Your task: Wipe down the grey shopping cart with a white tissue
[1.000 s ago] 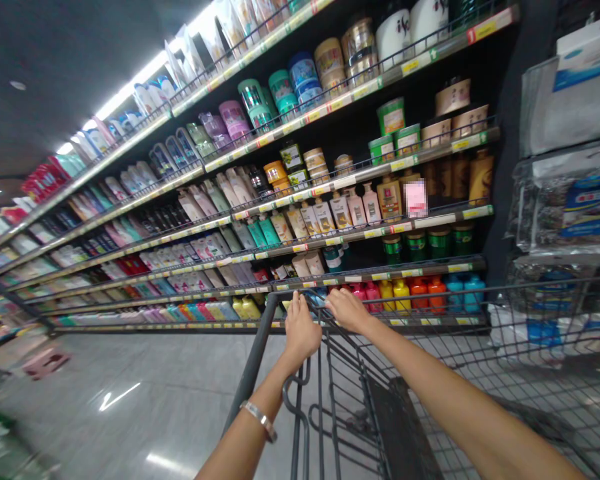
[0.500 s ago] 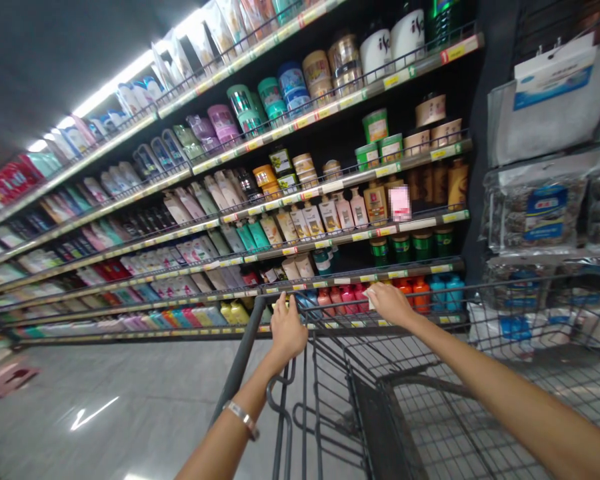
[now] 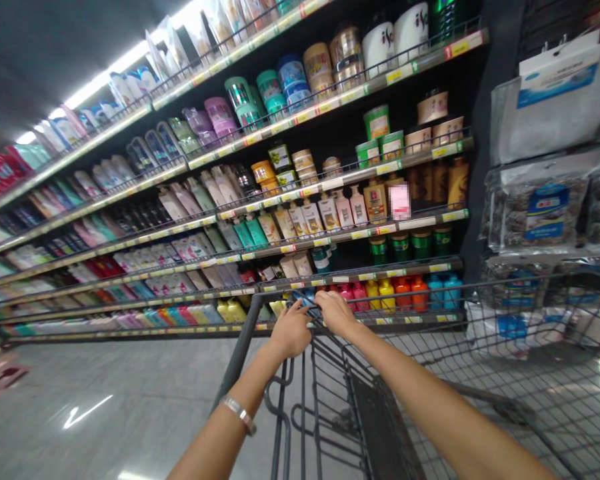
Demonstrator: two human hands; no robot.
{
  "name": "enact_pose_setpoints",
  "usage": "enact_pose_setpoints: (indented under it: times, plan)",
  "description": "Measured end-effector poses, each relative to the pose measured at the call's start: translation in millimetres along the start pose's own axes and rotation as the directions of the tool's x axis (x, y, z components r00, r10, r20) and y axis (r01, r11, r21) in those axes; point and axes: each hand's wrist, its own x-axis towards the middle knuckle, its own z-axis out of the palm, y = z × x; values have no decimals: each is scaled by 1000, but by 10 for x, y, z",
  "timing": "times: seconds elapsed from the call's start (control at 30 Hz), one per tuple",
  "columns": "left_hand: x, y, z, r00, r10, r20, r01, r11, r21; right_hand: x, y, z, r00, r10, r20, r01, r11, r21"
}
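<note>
My left hand (image 3: 293, 331) is over the fold-up rear frame of a dark metal shopping cart (image 3: 236, 360), wrist in a silver bracelet (image 3: 239, 415). Its fingers are bent and point towards the other hand. Close beside it, my right hand (image 3: 336, 313) has its fingers curled at dark wires (image 3: 316, 325) of the cart. The fingertips of both hands nearly meet. Whatever is between them is too small or hidden to make out.
Long shelves (image 3: 300, 250) of bottles and jars run across beyond the cart. Packs of scouring pads (image 3: 545, 203) hang at the right. The cart's wire basket (image 3: 480, 360) stretches to the right above a grey tiled floor (image 3: 145, 400). A pink stool-like object (image 3: 3, 379) stands far left.
My right hand has moved left, from farther along the cart to beside my left hand. The small pale thing at its fingertips no longer shows. My left fingers have turned rightward.
</note>
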Motion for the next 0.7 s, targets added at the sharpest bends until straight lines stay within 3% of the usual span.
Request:
enact_pose_setpoints:
  times: [0.2, 0.47, 0.7]
  plan:
    - [-1, -4, 3, 1000, -10, -3, 10, 1000, 8, -178, 209, -104, 996, -94, 1, 94, 992, -79]
    - [1, -16, 3, 1000, 6, -10, -6, 1000, 10, -631, 829, -318, 980, -196, -37, 191, 977, -98]
    - [29, -36, 20, 1000, 20, -10, -21, 1000, -6, -807, 1221, -522, 987, -157, -17, 157, 987, -23]
